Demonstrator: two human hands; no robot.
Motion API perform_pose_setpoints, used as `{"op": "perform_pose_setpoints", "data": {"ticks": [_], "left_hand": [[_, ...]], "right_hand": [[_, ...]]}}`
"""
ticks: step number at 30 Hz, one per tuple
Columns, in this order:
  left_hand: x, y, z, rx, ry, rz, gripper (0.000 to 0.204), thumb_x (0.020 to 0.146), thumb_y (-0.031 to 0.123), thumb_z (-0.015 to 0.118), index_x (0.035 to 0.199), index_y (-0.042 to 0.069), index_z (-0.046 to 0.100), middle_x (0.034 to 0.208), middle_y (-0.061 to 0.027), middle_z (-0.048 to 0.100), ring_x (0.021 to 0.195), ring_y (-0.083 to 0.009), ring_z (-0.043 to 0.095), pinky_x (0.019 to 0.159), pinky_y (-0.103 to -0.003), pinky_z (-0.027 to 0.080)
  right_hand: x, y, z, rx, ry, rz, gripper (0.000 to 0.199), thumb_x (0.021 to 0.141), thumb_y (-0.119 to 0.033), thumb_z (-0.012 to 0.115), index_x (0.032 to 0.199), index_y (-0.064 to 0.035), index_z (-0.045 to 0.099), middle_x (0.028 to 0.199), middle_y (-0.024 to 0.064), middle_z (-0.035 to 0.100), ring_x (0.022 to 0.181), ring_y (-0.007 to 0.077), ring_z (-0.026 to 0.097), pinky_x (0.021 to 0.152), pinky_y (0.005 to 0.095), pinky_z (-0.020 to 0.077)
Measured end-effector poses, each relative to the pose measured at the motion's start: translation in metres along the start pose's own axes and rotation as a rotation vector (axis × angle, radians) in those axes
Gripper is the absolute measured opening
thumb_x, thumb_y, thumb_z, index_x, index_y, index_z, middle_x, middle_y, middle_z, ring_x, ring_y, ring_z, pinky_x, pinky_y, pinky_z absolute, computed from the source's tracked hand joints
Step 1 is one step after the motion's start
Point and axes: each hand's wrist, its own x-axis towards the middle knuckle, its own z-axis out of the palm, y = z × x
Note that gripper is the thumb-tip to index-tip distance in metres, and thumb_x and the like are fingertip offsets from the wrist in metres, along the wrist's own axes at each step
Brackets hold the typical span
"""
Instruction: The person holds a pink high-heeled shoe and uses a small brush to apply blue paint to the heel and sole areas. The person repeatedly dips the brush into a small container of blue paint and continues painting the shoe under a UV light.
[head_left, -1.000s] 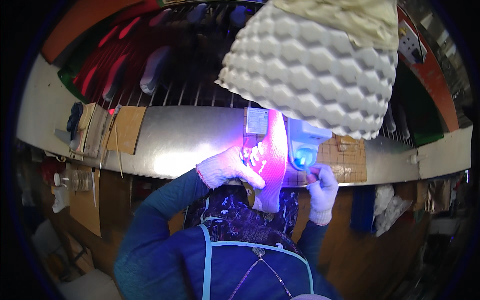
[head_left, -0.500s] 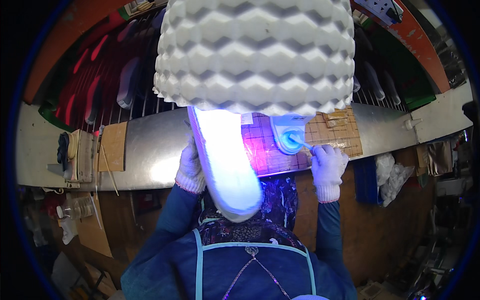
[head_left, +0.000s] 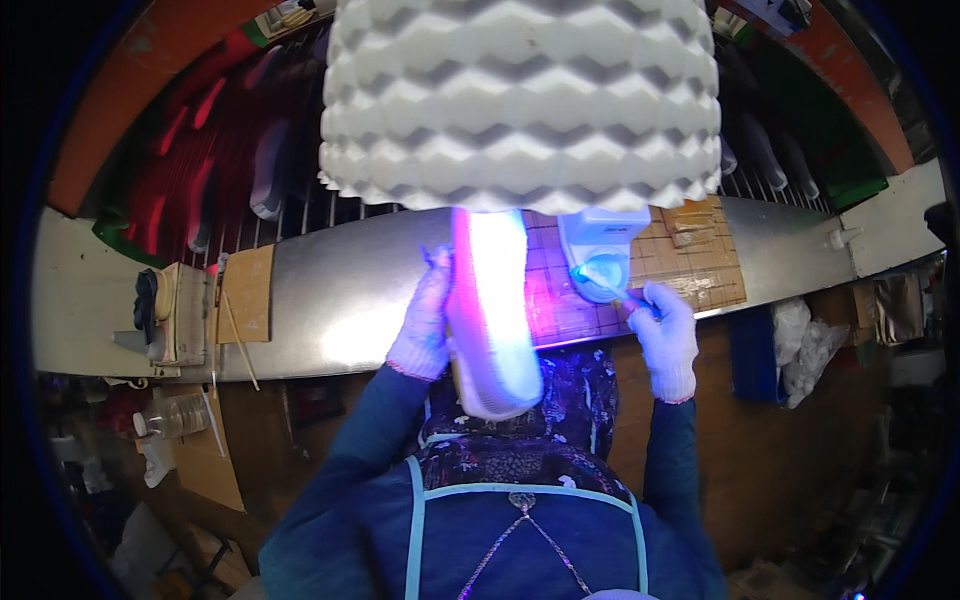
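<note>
At the silvery metal desk (head_left: 345, 265), a long pale shoe (head_left: 500, 310) is held by left fingers (head_left: 436, 274); if overloaded, the slim pale applicator (head_left: 618, 289) pinched by right fingers (head_left: 661, 298) could drip.

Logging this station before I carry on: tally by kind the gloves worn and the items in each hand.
White gloves: 2
Shoe held by the left hand: 1
Thin applicator held by the right hand: 1
Total: 4
</note>
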Motion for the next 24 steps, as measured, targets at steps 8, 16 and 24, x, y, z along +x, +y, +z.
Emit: {"op": "perform_pose_setpoints", "data": {"ticks": [8,16,24], "left_hand": [[0.003,-0.002,0.019,0.177,-0.129,0.29,0.066,0.096,0.038,0.067,0.147,0.002,0.043,0.134,-0.0106,0.058,0.119,-0.0187,0.058,0.103,-0.035,0.049],[-0.004,-0.002,0.004,0.414,-0.201,0.362,0.07,0.093,0.029,0.072,0.149,-0.001,0.042,0.141,-0.0121,0.054,0.127,-0.0189,0.052,0.109,-0.034,0.041],[-0.018,0.008,0.007,0.472,-0.175,0.308,0.068,0.09,0.02,0.075,0.148,0.0,0.044,0.14,-0.0108,0.055,0.127,-0.0186,0.052,0.111,-0.034,0.04]], "right_hand": [[-0.023,-0.075,0.029,0.073,0.098,-0.158,0.019,0.066,0.0,0.078,0.084,-0.0008,0.071,0.094,0.0086,0.069,0.092,0.0238,0.063,0.082,0.0334,0.048],[-0.014,-0.075,0.047,0.153,0.084,-0.17,0.017,0.081,-0.003,0.076,0.096,0.0051,0.072,0.1,0.0076,0.064,0.089,0.0157,0.062,0.075,0.0265,0.0479],[0.028,-0.082,0.046,0.203,0.086,-0.216,0.02,0.07,0.004,0.073,0.09,0.0041,0.072,0.09,0.0082,0.065,0.076,0.0159,0.058,0.065,0.0287,0.046]]}}
